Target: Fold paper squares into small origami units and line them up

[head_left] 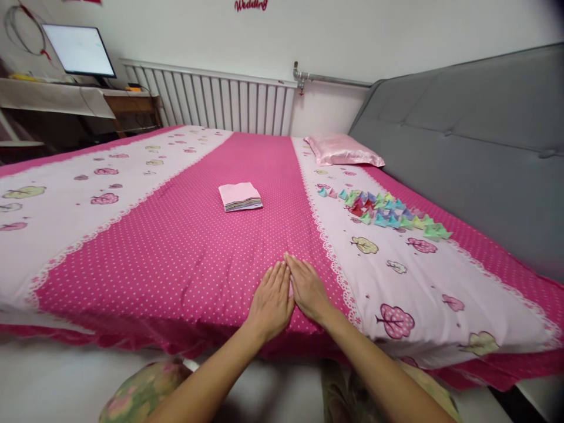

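Observation:
My left hand (269, 304) and my right hand (307, 289) lie flat side by side near the front edge of the bed, fingers stretched out and fingertips touching. A small bit of pink paper (291, 290) peeks out between them, pressed under the palms. Farther back on the dotted pink sheet sits a stack of square papers (240, 196) with a pink sheet on top. Several small folded paper pieces (384, 212) in green, blue, red and pink lie in rows to the right.
The bed sheet (176, 247) has a pink dotted middle and pale patterned sides. A pink pillow (341, 150) lies by the grey headboard (467, 141). A radiator (220, 103) lines the far wall, and a monitor (79, 50) stands on a desk at the left.

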